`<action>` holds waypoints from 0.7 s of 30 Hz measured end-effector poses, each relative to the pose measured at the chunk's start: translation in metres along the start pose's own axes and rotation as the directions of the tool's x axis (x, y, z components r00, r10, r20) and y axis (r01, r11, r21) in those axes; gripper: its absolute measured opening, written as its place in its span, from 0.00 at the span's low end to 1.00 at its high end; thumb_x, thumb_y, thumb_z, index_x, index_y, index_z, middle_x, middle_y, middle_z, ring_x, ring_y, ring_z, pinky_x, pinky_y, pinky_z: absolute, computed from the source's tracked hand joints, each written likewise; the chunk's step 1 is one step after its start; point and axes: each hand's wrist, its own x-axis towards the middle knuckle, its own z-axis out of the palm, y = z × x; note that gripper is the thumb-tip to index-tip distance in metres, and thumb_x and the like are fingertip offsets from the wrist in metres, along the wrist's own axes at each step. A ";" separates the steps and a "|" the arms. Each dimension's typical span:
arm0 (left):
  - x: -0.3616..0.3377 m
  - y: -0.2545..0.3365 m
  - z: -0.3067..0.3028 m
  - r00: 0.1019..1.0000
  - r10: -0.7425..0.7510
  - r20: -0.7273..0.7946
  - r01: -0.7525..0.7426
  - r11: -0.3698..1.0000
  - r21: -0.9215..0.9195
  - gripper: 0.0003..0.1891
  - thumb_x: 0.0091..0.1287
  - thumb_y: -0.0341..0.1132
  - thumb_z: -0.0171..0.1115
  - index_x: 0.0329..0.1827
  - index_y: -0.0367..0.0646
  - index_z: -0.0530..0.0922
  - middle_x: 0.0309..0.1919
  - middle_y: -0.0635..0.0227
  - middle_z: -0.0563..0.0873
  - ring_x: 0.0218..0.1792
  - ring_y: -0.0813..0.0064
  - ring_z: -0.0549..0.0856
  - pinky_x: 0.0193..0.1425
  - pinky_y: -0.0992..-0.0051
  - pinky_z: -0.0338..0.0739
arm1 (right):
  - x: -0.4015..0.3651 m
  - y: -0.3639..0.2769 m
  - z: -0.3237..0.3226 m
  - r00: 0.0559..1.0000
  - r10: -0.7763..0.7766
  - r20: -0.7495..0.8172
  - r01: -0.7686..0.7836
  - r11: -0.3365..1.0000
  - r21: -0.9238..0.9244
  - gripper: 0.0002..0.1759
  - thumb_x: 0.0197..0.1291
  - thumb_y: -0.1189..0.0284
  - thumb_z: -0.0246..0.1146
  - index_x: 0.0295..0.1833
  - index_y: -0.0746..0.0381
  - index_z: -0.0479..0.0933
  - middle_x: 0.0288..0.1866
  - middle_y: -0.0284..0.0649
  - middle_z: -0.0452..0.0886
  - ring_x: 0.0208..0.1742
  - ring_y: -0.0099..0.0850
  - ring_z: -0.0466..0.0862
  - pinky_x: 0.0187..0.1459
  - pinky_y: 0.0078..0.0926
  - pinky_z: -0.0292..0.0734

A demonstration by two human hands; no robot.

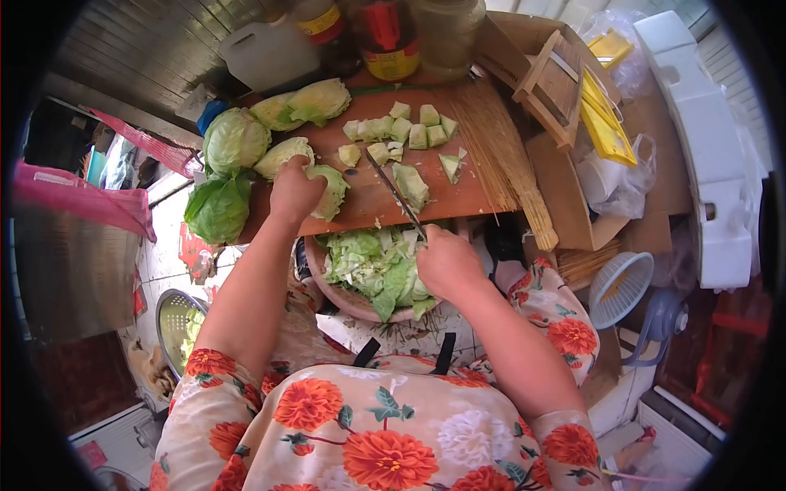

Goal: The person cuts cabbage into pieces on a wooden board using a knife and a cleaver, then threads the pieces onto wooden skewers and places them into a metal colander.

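Observation:
On the reddish cutting board (368, 196), my left hand (296, 192) is closed on a cut cabbage piece (286, 155), beside another cut piece (330, 192). My right hand (449, 263) grips a knife (395, 186), its blade slanting up and left over the board beside a cabbage wedge (411, 186). Several pale core chunks (417, 135) lie towards the back of the board. Whole cabbages (236, 141) stand at its left end. Below the front edge, a pink basin (352, 304) holds chopped cabbage leaves (381, 266).
Bottles (385, 41) and a white jug (270, 56) stand behind the board. To the right are dry stalks (495, 155), a cardboard box (565, 192), a wooden slicer (553, 88) and a light blue basket (621, 288). A metal colander (173, 323) sits lower left.

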 end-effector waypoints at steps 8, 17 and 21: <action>-0.008 0.065 0.071 0.549 0.834 0.060 -0.836 0.549 0.020 0.16 0.50 0.25 0.64 0.44 0.46 0.78 0.55 0.60 0.79 0.61 0.52 0.75 0.66 0.60 0.71 | -0.016 0.004 -0.032 0.962 0.037 -0.270 0.077 0.913 0.402 0.17 0.62 0.70 0.55 0.54 0.67 0.73 0.45 0.57 0.81 0.49 0.55 0.80 0.53 0.48 0.73; -0.020 0.064 0.090 0.665 0.741 0.096 -0.741 0.670 -0.044 0.15 0.49 0.29 0.67 0.41 0.46 0.79 0.44 0.63 0.81 0.45 0.55 0.83 0.48 0.61 0.79 | -0.024 0.022 -0.027 0.982 0.063 -0.179 -0.004 0.949 0.315 0.19 0.62 0.69 0.56 0.56 0.69 0.72 0.46 0.57 0.81 0.49 0.54 0.81 0.53 0.46 0.75; -0.033 0.069 0.095 0.795 0.599 0.096 -0.596 0.801 -0.056 0.14 0.51 0.33 0.69 0.40 0.45 0.78 0.42 0.60 0.81 0.44 0.54 0.83 0.48 0.61 0.79 | -0.030 0.021 -0.018 0.990 0.095 -0.102 -0.075 0.980 0.186 0.21 0.62 0.68 0.57 0.57 0.70 0.72 0.47 0.58 0.81 0.50 0.53 0.82 0.54 0.46 0.76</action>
